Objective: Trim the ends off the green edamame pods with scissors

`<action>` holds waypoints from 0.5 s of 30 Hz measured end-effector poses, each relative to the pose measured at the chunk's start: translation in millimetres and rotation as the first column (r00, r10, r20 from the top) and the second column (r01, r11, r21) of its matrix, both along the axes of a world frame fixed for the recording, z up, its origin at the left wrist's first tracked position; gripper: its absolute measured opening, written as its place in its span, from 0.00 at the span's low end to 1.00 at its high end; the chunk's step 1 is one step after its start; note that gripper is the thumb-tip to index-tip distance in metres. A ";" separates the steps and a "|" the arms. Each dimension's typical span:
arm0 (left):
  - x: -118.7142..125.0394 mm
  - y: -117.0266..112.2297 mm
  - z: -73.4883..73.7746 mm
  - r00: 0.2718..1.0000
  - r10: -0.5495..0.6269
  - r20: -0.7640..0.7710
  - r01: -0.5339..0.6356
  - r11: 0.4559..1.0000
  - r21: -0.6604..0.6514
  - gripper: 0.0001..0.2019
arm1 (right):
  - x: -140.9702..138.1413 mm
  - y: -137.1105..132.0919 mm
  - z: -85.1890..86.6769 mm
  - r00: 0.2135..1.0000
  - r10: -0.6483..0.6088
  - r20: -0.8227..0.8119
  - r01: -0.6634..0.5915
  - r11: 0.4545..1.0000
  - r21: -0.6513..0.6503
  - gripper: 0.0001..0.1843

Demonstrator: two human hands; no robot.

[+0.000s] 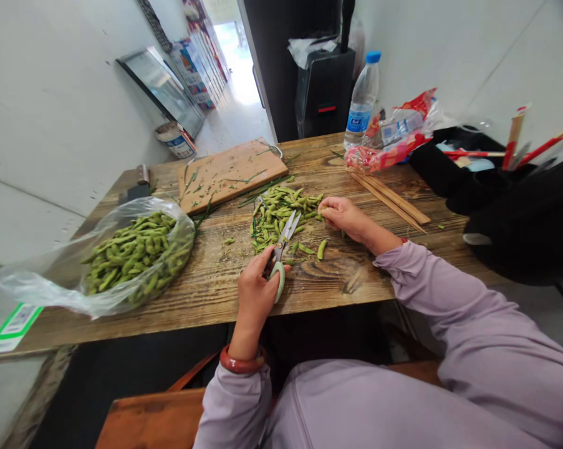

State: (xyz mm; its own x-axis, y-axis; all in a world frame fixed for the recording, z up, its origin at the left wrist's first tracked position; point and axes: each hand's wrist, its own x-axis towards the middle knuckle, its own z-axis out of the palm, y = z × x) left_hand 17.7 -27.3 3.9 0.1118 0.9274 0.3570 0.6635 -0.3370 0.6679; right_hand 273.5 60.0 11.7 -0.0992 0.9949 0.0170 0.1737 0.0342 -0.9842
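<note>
My left hand (255, 290) is closed round the green handles of a pair of scissors (283, 240), whose blades stand apart and point up at a pile of green bean pods (281, 209) on the wooden table (206, 293). My right hand (344, 215) rests at the right edge of that pile, fingers curled on pods there. A single pod (322, 249) lies between my two hands.
A clear plastic bag (131, 255) full of pods sits at the left. A wooden cutting board (229, 171) lies behind the pile. A water bottle (363, 100), a snack bag (391, 140), chopsticks (388, 196) and black bags (519, 206) crowd the right side.
</note>
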 end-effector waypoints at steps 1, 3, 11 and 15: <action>0.1 -0.1 0.2 1.000 -0.002 0.001 0.002 1.000 -0.002 0.20 | -1.3 -1.6 1.9 0.996 0.011 -0.093 -0.017 0.998 -0.063 0.06; 0.3 -0.1 0.5 1.000 -0.001 -0.003 0.001 1.000 -0.010 0.20 | -3.6 -4.1 5.5 0.975 -0.007 -0.223 -0.026 0.989 -0.145 0.08; 2.0 0.1 2.6 1.000 0.006 0.006 -0.006 0.999 -0.033 0.20 | -3.4 -8.3 9.8 0.940 0.065 -0.335 -0.121 0.981 -0.150 0.19; 2.9 0.3 3.5 1.000 0.005 0.007 -0.004 0.999 -0.041 0.21 | -2.3 -10.8 11.9 0.920 0.127 -0.371 -0.193 0.970 -0.145 0.18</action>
